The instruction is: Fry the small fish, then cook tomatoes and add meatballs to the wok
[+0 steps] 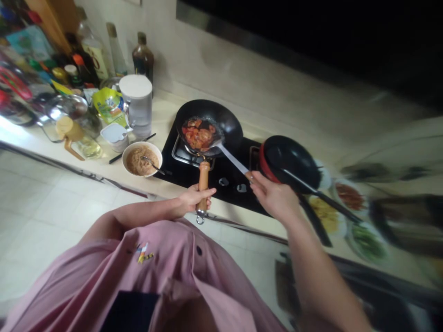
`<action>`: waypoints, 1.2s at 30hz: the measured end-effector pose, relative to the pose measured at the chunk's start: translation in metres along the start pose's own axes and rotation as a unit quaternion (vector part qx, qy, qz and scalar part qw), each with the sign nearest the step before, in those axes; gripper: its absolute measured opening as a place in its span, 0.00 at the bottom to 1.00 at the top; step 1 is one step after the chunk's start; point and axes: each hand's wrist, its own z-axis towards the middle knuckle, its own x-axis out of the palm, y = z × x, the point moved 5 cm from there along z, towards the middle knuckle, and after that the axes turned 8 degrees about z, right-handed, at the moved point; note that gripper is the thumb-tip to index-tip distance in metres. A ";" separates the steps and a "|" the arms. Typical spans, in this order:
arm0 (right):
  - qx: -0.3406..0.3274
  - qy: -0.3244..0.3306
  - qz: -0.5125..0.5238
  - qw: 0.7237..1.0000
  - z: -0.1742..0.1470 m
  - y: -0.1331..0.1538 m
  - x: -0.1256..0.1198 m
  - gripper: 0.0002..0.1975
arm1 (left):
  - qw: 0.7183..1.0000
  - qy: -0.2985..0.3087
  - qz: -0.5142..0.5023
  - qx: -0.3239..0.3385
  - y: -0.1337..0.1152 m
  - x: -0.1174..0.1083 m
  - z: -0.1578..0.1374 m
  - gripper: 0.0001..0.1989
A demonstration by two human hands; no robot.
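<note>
Wrapped round the wooden handle of a black wok (230, 121), my left hand (194, 198) is closed in front of the stove. The wok rests tilted over the left burner. Reddish cooked pieces (199, 134) with oil lie in it. My right hand (275, 196) is closed on the handle of a metal spatula (235, 159). The spatula's blade is inside the wok, at the right edge of the food.
Right of the wok stands a red-sided black pan (290, 161) with a utensil across it. Plates of chopped ingredients (367, 242) sit farther right. Left are a bowl of brownish mixture (141, 159), a lidded pitcher (136, 106), an oil pot (83, 138) and several bottles (142, 55).
</note>
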 end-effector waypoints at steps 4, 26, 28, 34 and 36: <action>0.007 -0.013 0.031 0.999 0.009 0.002 0.001 0.25 | 1.000 -0.003 0.013 -0.004 -0.006 -0.006 -0.004 0.19; 0.037 0.019 0.154 0.987 0.049 0.041 0.023 0.26 | 0.999 0.019 0.028 -0.014 -0.011 -0.020 -0.017 0.21; 0.043 0.033 0.142 0.988 0.037 0.038 0.022 0.27 | 0.999 0.027 0.029 -0.021 -0.010 -0.021 -0.018 0.21; 0.068 0.046 0.117 0.990 0.016 0.023 0.021 0.26 | 0.999 0.017 0.043 -0.027 -0.012 -0.025 -0.020 0.23; 0.066 0.042 0.132 0.988 0.015 0.020 0.020 0.26 | 0.998 0.012 0.051 -0.029 -0.013 -0.026 -0.021 0.24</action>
